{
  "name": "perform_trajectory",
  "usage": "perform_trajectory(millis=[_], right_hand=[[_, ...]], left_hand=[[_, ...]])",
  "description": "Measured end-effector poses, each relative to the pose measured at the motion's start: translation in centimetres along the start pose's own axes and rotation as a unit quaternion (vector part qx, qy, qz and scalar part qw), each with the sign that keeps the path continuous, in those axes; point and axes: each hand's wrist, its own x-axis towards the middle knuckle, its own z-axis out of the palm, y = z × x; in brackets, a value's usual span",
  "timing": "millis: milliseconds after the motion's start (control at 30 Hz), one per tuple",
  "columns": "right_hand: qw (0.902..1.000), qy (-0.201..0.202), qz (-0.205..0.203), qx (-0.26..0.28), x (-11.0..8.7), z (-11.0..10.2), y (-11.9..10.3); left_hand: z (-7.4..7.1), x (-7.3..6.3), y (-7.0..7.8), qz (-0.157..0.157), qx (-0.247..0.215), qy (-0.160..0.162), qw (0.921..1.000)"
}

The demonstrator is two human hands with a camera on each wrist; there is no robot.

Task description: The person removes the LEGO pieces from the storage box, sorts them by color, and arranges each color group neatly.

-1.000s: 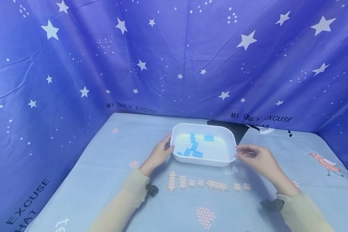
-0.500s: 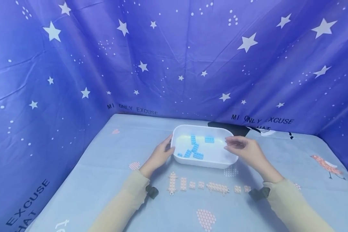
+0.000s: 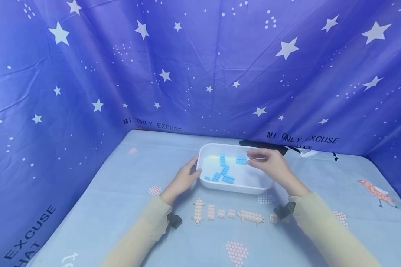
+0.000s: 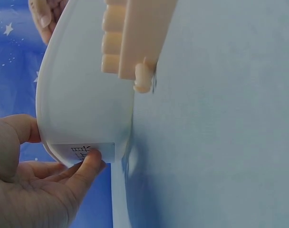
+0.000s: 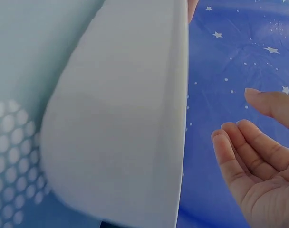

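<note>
A white plastic tub [image 3: 240, 190] stands on the cloth with several blue building bricks [image 3: 225, 170] inside. My left hand [image 3: 182, 178] holds the tub's left end, its digits spread around the corner and one fingertip on the labelled wall [image 4: 101, 149] in the left wrist view. Over the tub's right part hovers my right hand [image 3: 270, 163], thumb and fingers apart with nothing between them. Just beyond its fingertips lies a blue brick [image 3: 241, 160], partly overlapped by them in the head view. The right wrist view shows this hand [image 5: 263, 171] above the rim.
In front of the tub, several pale pink bricks and long pieces with side pegs [image 3: 198, 210] lie in a row. The right wrist camera [image 3: 284, 211] covers part of the row's right end. A starry blue curtain [image 3: 200, 74] hangs behind the cloth-covered table [image 3: 127, 230].
My right hand has moved left from beside the tub's right end to above its inside, close to the right blue brick. The left hand has stayed on the tub.
</note>
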Motion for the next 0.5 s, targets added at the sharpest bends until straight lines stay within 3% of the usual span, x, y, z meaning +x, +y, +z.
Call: perform_trajectory(millis=[500], right_hand=[[0.9995, -0.031, 0.009, -0.002, 3.3, 1.7, -1.7]], left_hand=[[-0.1, 0.1, 0.2, -0.006, 0.006, 0.007, 0.9999]])
